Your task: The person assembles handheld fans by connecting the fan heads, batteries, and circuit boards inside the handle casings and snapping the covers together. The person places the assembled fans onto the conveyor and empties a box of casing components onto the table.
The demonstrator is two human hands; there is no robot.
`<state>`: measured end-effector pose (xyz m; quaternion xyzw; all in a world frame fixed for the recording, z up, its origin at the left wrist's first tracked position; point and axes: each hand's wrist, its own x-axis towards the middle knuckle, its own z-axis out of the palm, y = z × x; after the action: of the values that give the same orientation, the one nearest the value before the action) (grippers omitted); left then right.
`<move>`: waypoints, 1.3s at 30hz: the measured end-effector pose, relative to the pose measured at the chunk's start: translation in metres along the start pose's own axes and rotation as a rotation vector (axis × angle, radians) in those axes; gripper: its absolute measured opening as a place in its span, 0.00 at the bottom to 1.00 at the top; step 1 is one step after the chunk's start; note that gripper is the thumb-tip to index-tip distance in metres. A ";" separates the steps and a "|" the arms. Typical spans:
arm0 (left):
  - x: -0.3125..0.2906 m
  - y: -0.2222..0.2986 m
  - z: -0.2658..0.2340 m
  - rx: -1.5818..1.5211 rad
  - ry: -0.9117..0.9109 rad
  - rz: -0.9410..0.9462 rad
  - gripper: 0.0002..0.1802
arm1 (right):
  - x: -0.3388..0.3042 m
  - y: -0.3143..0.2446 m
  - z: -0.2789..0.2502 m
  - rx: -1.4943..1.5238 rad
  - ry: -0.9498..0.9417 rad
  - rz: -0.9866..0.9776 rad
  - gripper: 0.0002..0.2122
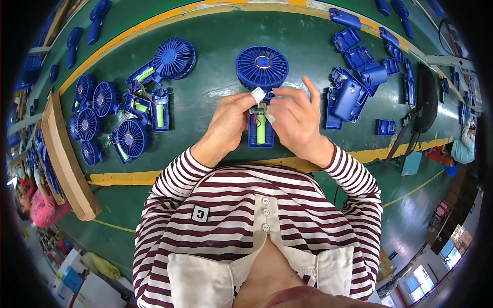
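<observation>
On green table (pixel 215 46) | both grips, left hand (pixel 228 123), right hand (pixel 298 120), apparently pinching blue fan (pixel 262 102) between them

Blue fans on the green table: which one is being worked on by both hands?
The centre fan: both hands, left and right, pinch at its open handle; others lie untouched at left.

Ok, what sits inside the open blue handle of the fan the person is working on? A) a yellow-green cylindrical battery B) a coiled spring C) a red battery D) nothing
A: a yellow-green cylindrical battery lies lengthwise in the open blue handle, below where the left hand and right hand meet at a small circuit board.
</observation>
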<state>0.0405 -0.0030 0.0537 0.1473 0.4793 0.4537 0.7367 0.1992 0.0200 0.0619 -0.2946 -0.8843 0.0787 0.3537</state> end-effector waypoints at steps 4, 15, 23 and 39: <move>0.000 0.012 0.005 -0.096 0.008 -0.054 0.11 | 0.014 0.007 -0.009 0.265 -0.019 0.116 0.10; 0.001 0.021 0.001 -0.192 -0.228 -0.147 0.19 | 0.032 0.021 -0.017 0.438 -0.154 0.180 0.03; 0.003 0.019 -0.004 -0.186 -0.217 -0.150 0.19 | 0.035 0.010 -0.022 0.457 -0.281 0.347 0.07; -0.003 0.019 0.001 -0.147 -0.071 -0.133 0.12 | 0.028 0.010 -0.015 0.209 -0.237 0.039 0.12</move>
<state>0.0308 0.0052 0.0676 0.0767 0.4268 0.4324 0.7906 0.1982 0.0433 0.0854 -0.2616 -0.9010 0.2114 0.2738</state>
